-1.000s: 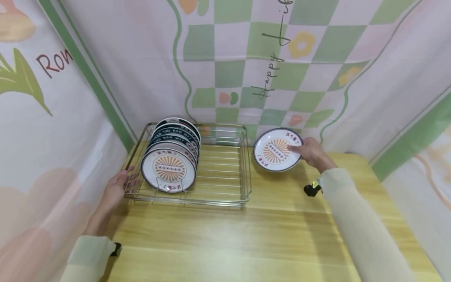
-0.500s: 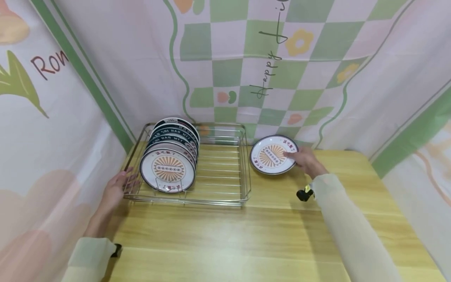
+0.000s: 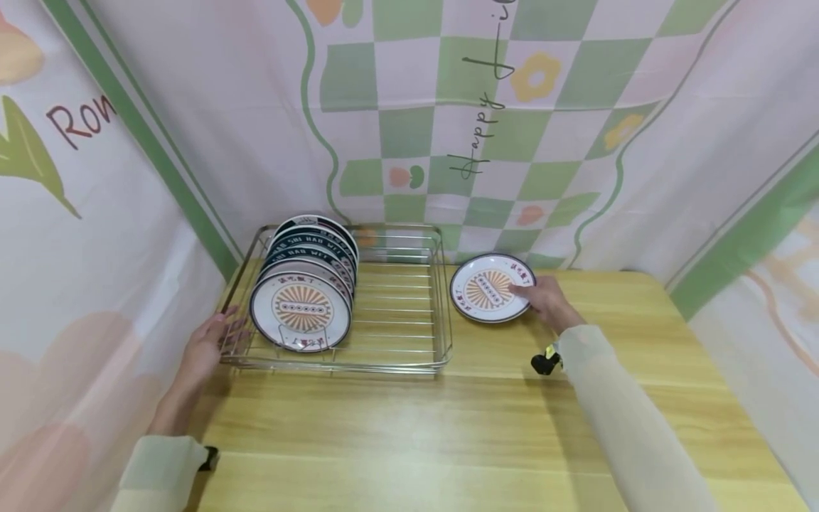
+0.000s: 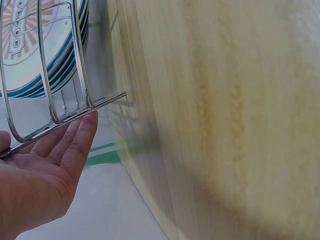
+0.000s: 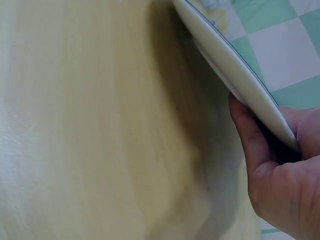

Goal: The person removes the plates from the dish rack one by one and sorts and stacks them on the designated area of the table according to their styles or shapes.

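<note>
A white plate point(image 3: 473, 269) with a dark rim, orange sunburst and red lettering is in my right hand point(image 3: 552, 302), to the right of the rack. My thumb lies on the plate's face and my fingers are under its edge. The right wrist view shows the plate point(image 5: 240, 75) tilted, its shadow on the table. My left hand point(image 3: 206, 344) holds the left side of the wire dish rack point(image 3: 384, 368), with the fingers along its wire in the left wrist view. Several plates point(image 3: 301, 313) stand in a row in the rack's left half, the front one matching the held plate.
The wooden table point(image 3: 409, 441) runs up to a checkered cloth backdrop point(image 3: 409, 135) behind the rack. Another printed cloth point(image 3: 96, 284) hangs along the left side. Bare wire slots fill the rack's right half.
My right hand has brought the plate slightly left and down, closer to the table. My left hand stays on the rack, and the view has shifted a little.
</note>
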Demonstrator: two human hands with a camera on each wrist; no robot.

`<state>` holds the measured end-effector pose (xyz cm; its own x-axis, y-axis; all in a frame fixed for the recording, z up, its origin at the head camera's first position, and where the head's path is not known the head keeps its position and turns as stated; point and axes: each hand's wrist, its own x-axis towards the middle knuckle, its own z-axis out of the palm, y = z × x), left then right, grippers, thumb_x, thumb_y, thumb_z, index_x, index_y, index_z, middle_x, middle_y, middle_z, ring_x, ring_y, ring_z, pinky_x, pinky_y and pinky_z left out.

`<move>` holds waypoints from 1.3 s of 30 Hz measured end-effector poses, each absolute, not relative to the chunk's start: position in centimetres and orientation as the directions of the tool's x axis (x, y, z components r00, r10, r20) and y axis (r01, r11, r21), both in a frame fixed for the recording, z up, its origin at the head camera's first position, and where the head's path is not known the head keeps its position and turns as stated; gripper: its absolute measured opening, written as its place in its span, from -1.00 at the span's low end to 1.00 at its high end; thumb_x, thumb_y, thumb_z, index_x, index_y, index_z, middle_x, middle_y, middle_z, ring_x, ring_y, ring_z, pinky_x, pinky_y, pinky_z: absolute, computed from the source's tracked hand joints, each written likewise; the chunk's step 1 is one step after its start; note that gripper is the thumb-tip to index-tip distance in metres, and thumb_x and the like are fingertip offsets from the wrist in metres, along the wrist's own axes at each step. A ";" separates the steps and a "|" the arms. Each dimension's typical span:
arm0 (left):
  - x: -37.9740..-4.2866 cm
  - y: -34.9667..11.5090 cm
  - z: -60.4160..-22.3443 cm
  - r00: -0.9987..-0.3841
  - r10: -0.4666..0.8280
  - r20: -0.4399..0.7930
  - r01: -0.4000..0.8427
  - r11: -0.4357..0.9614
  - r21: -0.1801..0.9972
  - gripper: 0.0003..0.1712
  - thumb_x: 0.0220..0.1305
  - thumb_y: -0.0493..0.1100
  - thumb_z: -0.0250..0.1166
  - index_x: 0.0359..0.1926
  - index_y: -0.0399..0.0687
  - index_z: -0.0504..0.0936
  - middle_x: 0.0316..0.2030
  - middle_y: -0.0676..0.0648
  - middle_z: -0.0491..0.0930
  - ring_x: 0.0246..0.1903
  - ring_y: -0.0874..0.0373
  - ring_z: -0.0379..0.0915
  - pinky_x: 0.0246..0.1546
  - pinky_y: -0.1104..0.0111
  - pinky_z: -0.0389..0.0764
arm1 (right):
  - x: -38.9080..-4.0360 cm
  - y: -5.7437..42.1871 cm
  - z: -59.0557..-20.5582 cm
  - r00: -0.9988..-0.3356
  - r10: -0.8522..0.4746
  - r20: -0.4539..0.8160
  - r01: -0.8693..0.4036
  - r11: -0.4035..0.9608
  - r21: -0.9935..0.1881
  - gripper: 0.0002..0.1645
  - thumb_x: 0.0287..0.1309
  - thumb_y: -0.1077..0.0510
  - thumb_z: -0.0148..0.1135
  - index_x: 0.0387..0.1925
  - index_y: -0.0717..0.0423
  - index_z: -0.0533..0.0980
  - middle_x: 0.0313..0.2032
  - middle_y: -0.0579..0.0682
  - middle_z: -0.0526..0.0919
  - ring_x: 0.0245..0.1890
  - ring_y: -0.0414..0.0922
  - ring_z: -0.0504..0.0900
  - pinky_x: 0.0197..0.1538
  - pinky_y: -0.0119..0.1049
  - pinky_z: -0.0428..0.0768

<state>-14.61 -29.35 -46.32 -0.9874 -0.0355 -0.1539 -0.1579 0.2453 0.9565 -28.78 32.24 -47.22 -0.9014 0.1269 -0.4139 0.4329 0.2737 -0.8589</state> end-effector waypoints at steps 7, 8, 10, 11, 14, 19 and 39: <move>-14.6 -29.3 -46.3 -0.988 -0.038 -0.149 -0.154 0.252 0.955 -0.32 0.76 -0.01 -0.45 0.64 -0.36 -0.01 0.49 -0.52 0.20 -0.11 0.54 0.62 0.00 0.46 0.72 | -28.4 31.7 -47.8 -0.890 0.181 -0.418 0.452 0.226 -0.863 -0.43 0.45 0.24 0.30 0.33 0.46 0.38 -0.35 -0.10 0.69 -0.38 -0.25 0.70 -0.15 -0.42 0.77; -14.6 -29.3 -46.3 -0.988 -0.038 -0.148 -0.153 0.254 0.955 -0.32 0.76 -0.01 -0.45 0.64 -0.36 -0.01 0.48 -0.52 0.20 -0.11 0.54 0.62 -0.01 0.47 0.72 | -28.3 31.7 -47.9 -0.887 0.195 -0.419 0.456 0.228 -0.860 -0.43 0.44 0.24 0.32 0.32 0.45 0.39 -0.34 -0.09 0.69 -0.39 -0.25 0.70 -0.16 -0.42 0.77; -14.6 -29.3 -46.3 -0.989 -0.039 -0.145 -0.150 0.253 0.956 -0.32 0.76 -0.01 -0.45 0.64 -0.37 -0.01 0.48 -0.53 0.20 -0.11 0.54 0.62 -0.02 0.47 0.72 | -28.2 31.6 -48.0 -0.882 0.220 -0.416 0.463 0.247 -0.851 -0.43 0.42 0.22 0.35 0.30 0.44 0.42 -0.34 -0.09 0.68 -0.40 -0.26 0.68 -0.19 -0.43 0.76; -14.6 -29.3 -46.3 -0.989 -0.040 -0.145 -0.150 0.253 0.956 -0.32 0.76 -0.01 -0.45 0.64 -0.37 -0.01 0.48 -0.53 0.20 -0.11 0.54 0.62 -0.02 0.47 0.72 | -28.2 31.6 -48.1 -0.882 0.230 -0.412 0.464 0.260 -0.847 -0.44 0.40 0.22 0.37 0.28 0.44 0.43 -0.35 -0.09 0.68 -0.41 -0.26 0.68 -0.21 -0.43 0.76; -14.6 -29.3 -46.3 -0.988 -0.042 -0.148 -0.154 0.253 0.955 -0.31 0.76 -0.01 -0.45 0.64 -0.36 -0.01 0.48 -0.53 0.20 -0.11 0.54 0.62 -0.02 0.45 0.73 | -28.0 31.6 -48.3 -0.886 0.252 -0.390 0.455 0.307 -0.836 -0.47 0.34 0.19 0.44 0.17 0.45 0.49 -0.42 -0.09 0.68 -0.48 -0.26 0.67 -0.30 -0.43 0.75; -14.6 -29.3 -46.3 -0.987 -0.041 -0.155 -0.161 0.246 0.956 -0.31 0.76 0.00 -0.47 0.65 -0.34 -0.01 0.49 -0.53 0.19 -0.09 0.54 0.61 -0.01 0.42 0.74 | -27.7 31.7 -48.8 -0.906 0.261 -0.334 0.417 0.411 -0.811 -0.45 0.29 0.11 0.50 0.07 0.48 0.55 -0.49 -0.09 0.67 -0.55 -0.27 0.64 -0.40 -0.42 0.72; -14.5 -29.3 -46.2 -0.988 -0.040 -0.147 -0.152 0.227 0.962 -0.30 0.76 0.01 -0.47 0.64 -0.35 0.00 0.48 -0.56 0.18 -0.10 0.54 0.61 -0.01 0.43 0.74 | -26.9 32.0 -48.1 -0.948 0.227 -0.221 0.316 0.737 -0.597 -0.42 0.23 -0.24 0.49 -0.47 0.15 0.50 -0.52 0.00 0.55 -0.49 -0.05 0.48 -0.40 -0.23 0.50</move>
